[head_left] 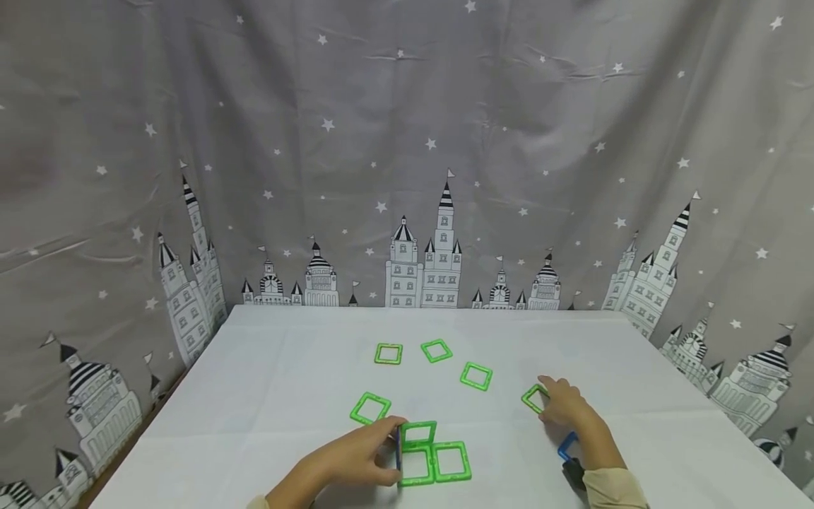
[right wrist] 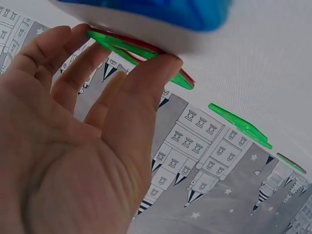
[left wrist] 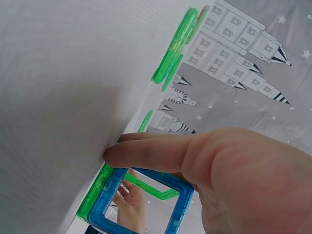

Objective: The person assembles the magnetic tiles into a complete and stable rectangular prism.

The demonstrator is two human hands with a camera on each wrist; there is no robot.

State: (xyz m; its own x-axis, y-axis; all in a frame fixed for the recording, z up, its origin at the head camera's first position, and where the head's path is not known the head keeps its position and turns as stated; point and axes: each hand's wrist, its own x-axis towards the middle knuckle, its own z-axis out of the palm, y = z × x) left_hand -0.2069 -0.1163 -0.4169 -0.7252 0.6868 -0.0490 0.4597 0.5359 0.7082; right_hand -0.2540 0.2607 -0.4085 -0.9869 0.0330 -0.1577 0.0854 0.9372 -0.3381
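My left hand [head_left: 356, 452] holds a blue square magnetic tile [head_left: 399, 452] on edge, thumb at its near side and fingers at its far side. In the left wrist view this blue tile [left wrist: 183, 204] is an open frame. It stands along the left side of a flat green tile [head_left: 416, 481]. A second flat green tile [head_left: 469, 463] adjoins on the right, and an upright green tile [head_left: 420, 425] rises at the back. Off to the right, my right hand [head_left: 566, 406] pinches a green tile [head_left: 531, 392] at the table. A red edge shows along that tile [right wrist: 122, 44] in the right wrist view.
Loose green tiles lie farther back on the white table [head_left: 286, 382]: one at the back left [head_left: 388, 363], others toward the right. One green tile [head_left: 379, 399] sits just beyond my left hand. A blue tile [head_left: 563, 449] is beside my right wrist. A grey curtain [head_left: 509, 141] hangs behind.
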